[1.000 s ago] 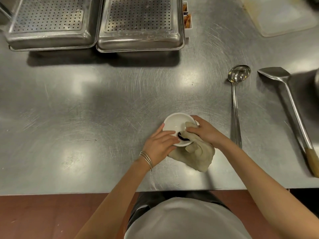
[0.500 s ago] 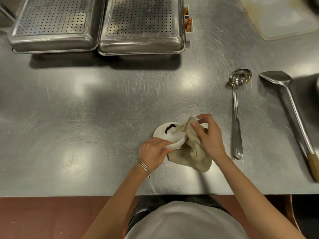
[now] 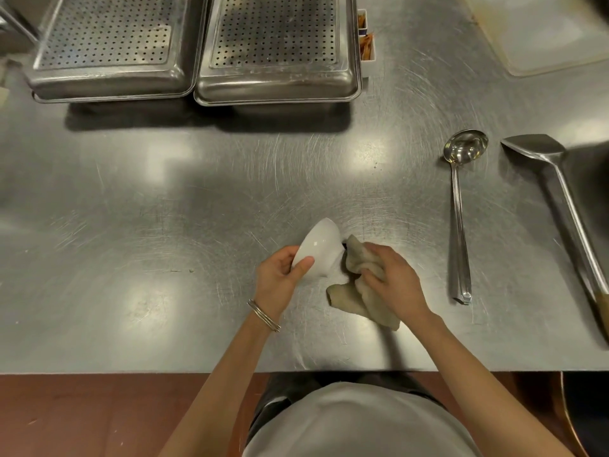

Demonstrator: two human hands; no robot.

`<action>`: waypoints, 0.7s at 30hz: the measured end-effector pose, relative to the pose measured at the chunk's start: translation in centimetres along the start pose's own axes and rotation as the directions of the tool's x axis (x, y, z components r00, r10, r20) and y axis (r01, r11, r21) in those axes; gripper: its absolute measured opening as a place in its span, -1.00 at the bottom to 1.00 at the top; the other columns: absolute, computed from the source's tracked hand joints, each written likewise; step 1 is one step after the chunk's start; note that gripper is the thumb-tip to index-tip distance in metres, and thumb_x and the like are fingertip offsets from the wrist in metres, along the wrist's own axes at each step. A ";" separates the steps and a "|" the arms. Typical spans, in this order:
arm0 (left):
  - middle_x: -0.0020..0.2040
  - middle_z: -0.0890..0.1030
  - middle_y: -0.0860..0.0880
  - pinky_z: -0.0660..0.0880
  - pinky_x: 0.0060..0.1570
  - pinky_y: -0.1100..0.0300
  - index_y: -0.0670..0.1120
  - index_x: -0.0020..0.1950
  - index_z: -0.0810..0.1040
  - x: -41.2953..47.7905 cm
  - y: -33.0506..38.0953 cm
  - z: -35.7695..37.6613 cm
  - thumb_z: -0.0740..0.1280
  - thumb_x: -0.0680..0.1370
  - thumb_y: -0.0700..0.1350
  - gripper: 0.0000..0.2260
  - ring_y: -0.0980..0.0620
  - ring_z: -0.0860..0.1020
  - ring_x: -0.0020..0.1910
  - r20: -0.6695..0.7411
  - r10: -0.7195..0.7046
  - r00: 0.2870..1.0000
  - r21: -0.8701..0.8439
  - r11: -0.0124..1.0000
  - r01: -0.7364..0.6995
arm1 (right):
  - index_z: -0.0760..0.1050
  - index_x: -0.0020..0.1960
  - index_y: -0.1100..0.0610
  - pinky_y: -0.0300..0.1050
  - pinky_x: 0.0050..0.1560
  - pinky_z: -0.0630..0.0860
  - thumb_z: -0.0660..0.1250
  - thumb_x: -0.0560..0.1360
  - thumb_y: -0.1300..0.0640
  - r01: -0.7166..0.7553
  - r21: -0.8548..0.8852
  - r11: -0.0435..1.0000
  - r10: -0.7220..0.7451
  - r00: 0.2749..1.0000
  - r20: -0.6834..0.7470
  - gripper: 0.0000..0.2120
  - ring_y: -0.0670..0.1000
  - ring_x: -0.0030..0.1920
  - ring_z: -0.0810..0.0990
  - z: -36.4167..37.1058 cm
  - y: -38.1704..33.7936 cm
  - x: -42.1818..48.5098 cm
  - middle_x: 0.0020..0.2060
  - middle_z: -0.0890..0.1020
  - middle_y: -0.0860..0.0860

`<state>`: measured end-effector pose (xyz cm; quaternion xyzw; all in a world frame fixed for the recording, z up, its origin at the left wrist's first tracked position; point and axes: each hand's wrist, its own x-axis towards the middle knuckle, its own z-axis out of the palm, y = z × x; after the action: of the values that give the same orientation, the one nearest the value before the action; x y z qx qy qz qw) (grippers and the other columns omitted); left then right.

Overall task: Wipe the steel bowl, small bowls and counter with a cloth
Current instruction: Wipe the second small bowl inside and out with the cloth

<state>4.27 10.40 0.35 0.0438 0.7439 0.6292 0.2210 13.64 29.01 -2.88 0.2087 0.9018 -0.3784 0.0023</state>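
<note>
A small white bowl point(image 3: 319, 250) is tipped on its side near the front of the steel counter point(image 3: 164, 209), its outer wall facing up and its mouth turned to the right. My left hand point(image 3: 278, 278) grips the bowl at its lower left. My right hand point(image 3: 393, 280) clutches a bunched beige cloth point(image 3: 357, 282) and presses it against the bowl's mouth. The cloth's tail trails on the counter below my right hand. The bowl's inside is hidden.
Two upturned perforated steel pans point(image 3: 112, 51) point(image 3: 276, 54) stand at the back left. A steel ladle point(image 3: 459, 206) and a steel spatula point(image 3: 557, 212) lie on the right. A white cutting board point(image 3: 543, 31) is at the back right. The counter's front edge runs just below my wrists.
The bowl has been tilted from upright onto its side, mouth now to the right. My right hand with the cloth has moved from inside the bowl to its opening.
</note>
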 end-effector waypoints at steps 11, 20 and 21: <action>-0.18 0.67 -0.01 0.56 -0.12 0.26 -0.24 0.01 0.58 -0.9 1.2 2.1 0.32 0.49 -0.33 -0.88 0.08 0.62 -0.15 0.072 -0.059 0.996 -0.182 0.981 0.072 | 0.50 0.21 -0.02 -0.47 0.13 0.23 0.23 0.49 -0.10 0.243 0.037 0.969 -0.229 0.947 -0.224 -0.66 -0.07 0.16 0.33 -0.3 -7.0 -0.5 0.18 0.45 -0.09; -0.20 0.66 0.09 0.52 -0.20 0.35 -0.20 0.00 0.55 -1.0 1.5 0.6 0.31 0.49 -0.35 -0.87 0.20 0.61 -0.17 0.123 0.004 0.992 -0.166 0.986 0.017 | 0.50 0.22 -0.02 -0.13 0.13 0.46 0.23 0.52 0.00 0.094 0.303 0.948 -0.035 0.980 -0.194 -0.71 -0.17 0.09 0.52 -2.3 -5.6 1.4 0.10 0.58 -0.14; -0.19 0.67 0.10 0.52 -0.19 0.35 -0.18 0.00 0.55 -0.9 1.6 0.4 0.31 0.49 -0.33 -0.87 0.20 0.61 -0.16 0.136 0.012 0.991 -0.182 0.983 0.013 | 0.48 0.23 -0.03 -0.15 0.15 0.46 0.25 0.51 -0.02 0.085 0.345 0.935 -0.035 0.988 -0.149 -0.69 -0.18 0.11 0.52 -2.7 -5.4 1.4 0.11 0.58 -0.15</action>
<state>4.91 10.73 2.10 0.0661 0.6662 0.6901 0.2749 10.70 28.01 2.52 0.2043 0.8240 -0.5169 -0.1099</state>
